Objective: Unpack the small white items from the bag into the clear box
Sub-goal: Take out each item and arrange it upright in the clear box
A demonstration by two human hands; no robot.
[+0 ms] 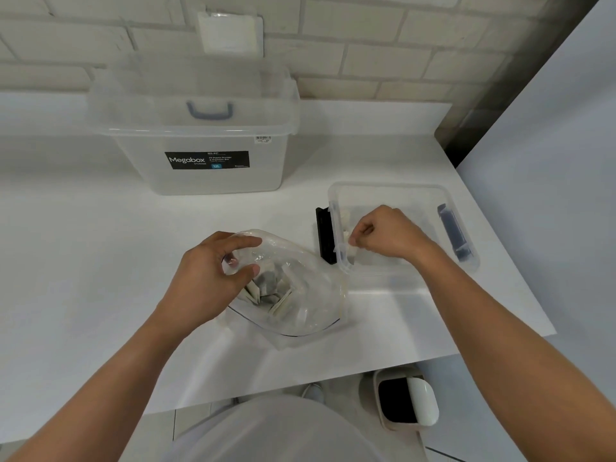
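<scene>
On white counter (pixel 100 245), head view: bag (pixel 310 305) open at centre, small white items (pixel 270 288) inside | left hand (pixel 206 275) at bag's 9 o'clock, fingers curled on its mouth | right hand (pixel 386 235) pinches one white item (pixel 352 251) over clear box (pixel 390 187), bag's 2 o'clock | Megabox tub (pixel 213 175) at 11 o'clock

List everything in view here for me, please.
shallow clear plastic box with dark latches: one, clear, table's right
clear plastic bag: one, transparent, table centre
small white items: several, whitish, inside bag
small white item: one, white, over shallow box
large clear storage box with black label: one, clear, back left
white table: one, white, under everything
beige bin with white lid: one, beige, floor
white wall plate: one, white, brick wall
left hand: one, grips bag's mouth
right hand: one, pinches white item
</scene>
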